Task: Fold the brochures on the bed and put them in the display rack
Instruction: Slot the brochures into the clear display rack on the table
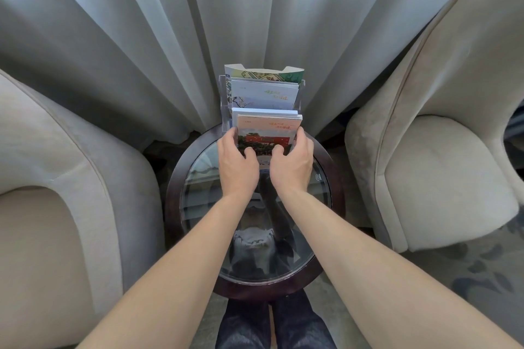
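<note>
Pale pleated curtain [141, 37] filling the whole background, top cut off by the frame. Two cream armchairs [56, 207], one at each side, both cropped at the edges; the second armchair [442, 150] on the right. Between them one round side table [173, 178] with a dark wooden rim and a glass top full of reflections, hard to read through.

At the table's far edge, against the curtain, one clear display rack [225, 119] with stepped tiers; its see-through walls barely distinguishable. Three groups of brochures visible inside: a green patterned brochure [292, 75] at the very back, curled at the top; a pale blue stack [263, 93] in the middle tier; another pale stack [266, 111] in front of that, exact counts not discernible.

Foremost, a red-pictured brochure [269, 127], upright at the front tier, lower part hidden by fingers. Left hand [236, 161] clasping its left edge, right hand [292, 161] clasping its right edge, thumbs pressed on the cover. Bare forearms reaching in from the bottom corners.

Dark trouser legs [243, 326] partly visible under the table's near edge.
</note>
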A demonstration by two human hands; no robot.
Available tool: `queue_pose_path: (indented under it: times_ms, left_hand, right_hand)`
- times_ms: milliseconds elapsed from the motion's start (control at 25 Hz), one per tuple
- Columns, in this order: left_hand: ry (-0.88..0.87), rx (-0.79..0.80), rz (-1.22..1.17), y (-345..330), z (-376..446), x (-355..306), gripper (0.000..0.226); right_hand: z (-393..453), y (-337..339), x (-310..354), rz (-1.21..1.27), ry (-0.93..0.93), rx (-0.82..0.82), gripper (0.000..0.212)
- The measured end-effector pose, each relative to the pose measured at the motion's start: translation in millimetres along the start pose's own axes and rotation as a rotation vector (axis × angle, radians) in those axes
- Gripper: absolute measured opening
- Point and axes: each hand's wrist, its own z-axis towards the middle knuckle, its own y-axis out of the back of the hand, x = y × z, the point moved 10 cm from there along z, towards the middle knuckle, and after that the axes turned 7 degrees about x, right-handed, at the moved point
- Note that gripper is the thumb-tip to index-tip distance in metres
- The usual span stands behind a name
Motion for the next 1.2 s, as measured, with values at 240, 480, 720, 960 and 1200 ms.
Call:
queue_pose_path:
  times_ms: [240,480,720,960,1200]
  left_hand:
    - [0.003,0.01,-0.012,2.2,2.8,1.3,0.047]
    - [-0.011,0.001,-0.044,8.9,5.3,0.6,0.045]
    - [0.001,0.031,-0.016,4.7,3.2,6.8,0.053]
    - [0.027,0.068,0.035,3.3,4.8,10.0,0.071]
    - [0.017,0.11,0.031,-4.6,9.6,4.1,0.072]
  right_hand:
    - [-6.8,2.3,4.1,0.029,0.025,-0.044,0.054]
    - [-6.7,3.8,12.2,0.059,0.018,-0.048,0.048]
    - [-7.0,1.6,7.0,0.055,0.002,-0.021,0.052]
    - [-3.8,3.4,2.8,0.06,-0.059,0.013,0.074]
    - [-1.5,3.0,12.2,0.089,-0.026,0.037,0.062]
